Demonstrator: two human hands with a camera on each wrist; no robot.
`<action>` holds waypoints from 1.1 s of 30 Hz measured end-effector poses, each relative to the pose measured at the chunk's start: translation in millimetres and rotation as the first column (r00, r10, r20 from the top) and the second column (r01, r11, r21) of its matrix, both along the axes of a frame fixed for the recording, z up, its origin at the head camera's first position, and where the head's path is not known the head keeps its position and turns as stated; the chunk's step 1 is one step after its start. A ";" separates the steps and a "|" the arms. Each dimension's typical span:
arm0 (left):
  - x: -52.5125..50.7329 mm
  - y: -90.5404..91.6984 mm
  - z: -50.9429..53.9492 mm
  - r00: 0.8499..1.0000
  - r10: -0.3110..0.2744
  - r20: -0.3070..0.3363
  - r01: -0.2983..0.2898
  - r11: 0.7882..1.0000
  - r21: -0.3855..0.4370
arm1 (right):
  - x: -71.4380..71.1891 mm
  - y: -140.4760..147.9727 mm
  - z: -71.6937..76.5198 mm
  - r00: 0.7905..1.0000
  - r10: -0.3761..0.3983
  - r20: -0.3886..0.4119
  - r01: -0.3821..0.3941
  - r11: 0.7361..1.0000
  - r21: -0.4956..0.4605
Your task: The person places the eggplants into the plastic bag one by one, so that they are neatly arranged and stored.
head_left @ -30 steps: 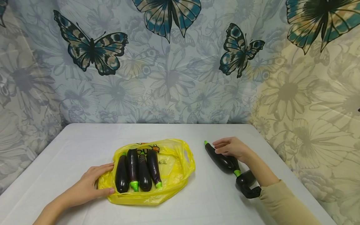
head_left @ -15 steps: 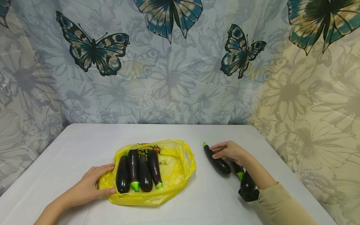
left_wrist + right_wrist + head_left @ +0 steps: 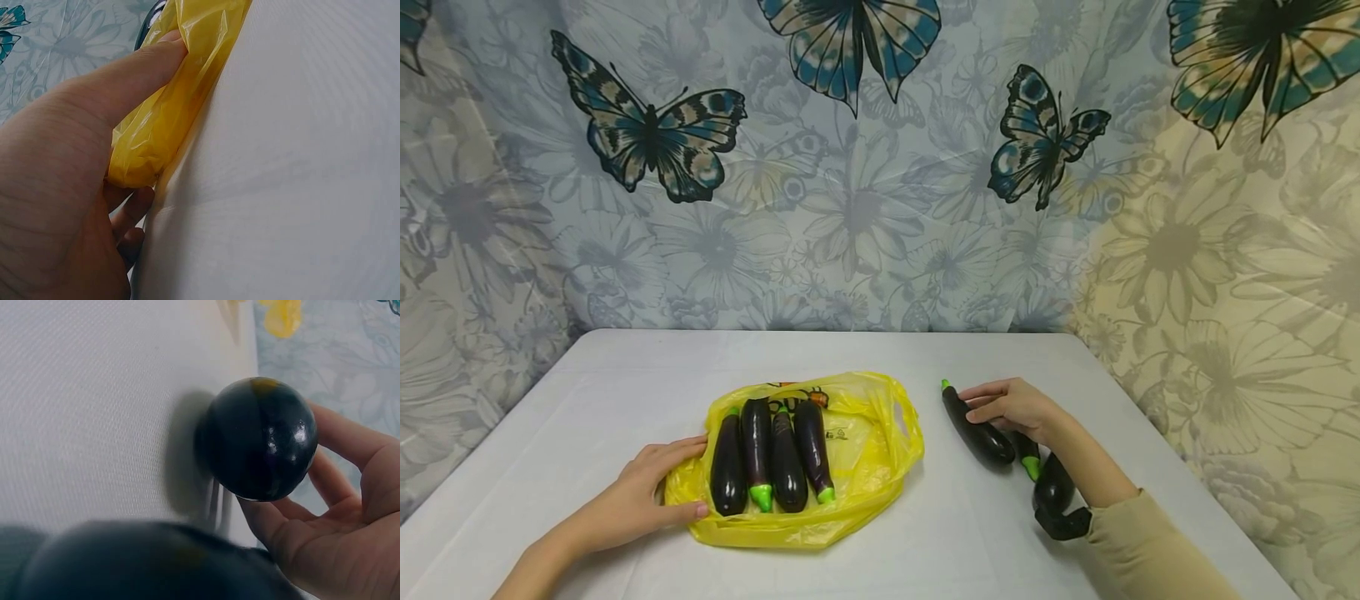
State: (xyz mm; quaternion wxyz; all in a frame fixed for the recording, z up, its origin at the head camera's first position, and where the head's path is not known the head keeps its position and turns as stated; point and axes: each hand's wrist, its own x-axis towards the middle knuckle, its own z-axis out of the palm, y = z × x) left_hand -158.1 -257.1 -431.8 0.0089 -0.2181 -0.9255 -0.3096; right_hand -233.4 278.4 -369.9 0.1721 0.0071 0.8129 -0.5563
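Four dark eggplants [image 3: 788, 462] lie side by side on a yellow plastic bag [image 3: 872, 492]. At the bag's left edge, the left hand [image 3: 636, 500] grips the plastic, thumb in front and fingers behind; the left wrist view shows the thumb pressing the yellow bag [image 3: 156, 137]. On the right, the right hand [image 3: 1018, 408] holds an eggplant [image 3: 988, 443] between thumb and fingers, its green tip pointing away. In the right wrist view that eggplant's round end [image 3: 262, 440] faces the camera, with the right hand [image 3: 337, 506] around it. More eggplants [image 3: 1054, 487] lie under the right wrist, partly hidden.
A white cloth-covered table [image 3: 647, 375] carries everything. Behind it hangs a backdrop [image 3: 857, 275] with flowers and butterflies. Some white tabletop lies between the bag and the right-hand eggplants.
The right hand has lowered slightly and closed its thumb and fingers on the upper eggplant, which has shifted a little left of its neighbours. Those beneath the wrist have also shifted. The left hand stays put.
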 end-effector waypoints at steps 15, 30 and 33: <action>1.3 0.3 0.4 1.000 0.012 -0.006 -0.012 1.000 -0.005 | -0.4 -1.7 -2.4 1.000 -0.030 -0.001 0.030 1.000 -0.008; 0.2 -0.1 -0.8 1.000 0.010 -0.007 -0.010 1.000 -0.007 | 2.8 -5.8 -2.6 0.995 -0.104 -0.002 0.103 0.990 -0.091; 0.0 -0.1 -1.2 1.000 0.008 -0.013 -0.008 1.000 -0.006 | 3.7 -7.1 -1.7 0.993 -0.119 -0.012 0.117 0.988 -0.101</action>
